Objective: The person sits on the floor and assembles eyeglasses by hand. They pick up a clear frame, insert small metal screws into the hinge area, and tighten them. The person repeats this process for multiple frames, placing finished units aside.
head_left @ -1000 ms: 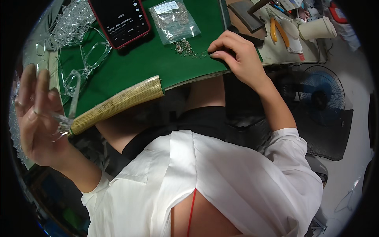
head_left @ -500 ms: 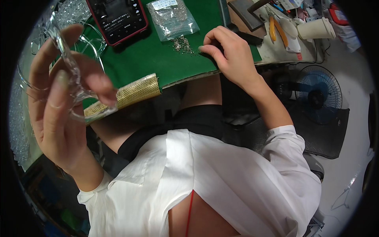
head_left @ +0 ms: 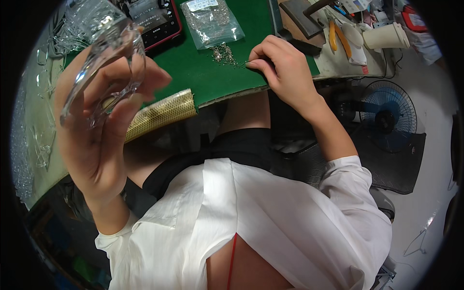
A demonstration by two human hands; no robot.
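Observation:
My left hand (head_left: 104, 159) is raised at the left, fingers closed around a clear plastic piece (head_left: 79, 92) that looks like an eyeglass frame. Its see-through curved parts stick out between and above my fingers. At the table, the thumb and forefinger of my right hand (head_left: 287, 72) are pinched together on the green mat (head_left: 203, 72). Anything between those fingertips is too small to make out. Just left of them lies a loose heap of tiny metal parts (head_left: 223, 54), perhaps screws. Behind the heap sits a clear zip bag (head_left: 212, 21) full of similar parts.
A phone in a red case (head_left: 176, 24) lies beyond my left hand. Several clear plastic pieces (head_left: 41, 145) are piled at the left. A gold mesh roll (head_left: 164, 113) lines the near edge. Orange-handled pliers (head_left: 344, 41), a paper cup (head_left: 386, 36) and a fan (head_left: 388, 116) are right.
My left hand has shifted rightward and turned, bringing the clear piece upright near the phone. My right hand stays almost where it was, still pinched beside the tiny parts. The phone screen shows another picture.

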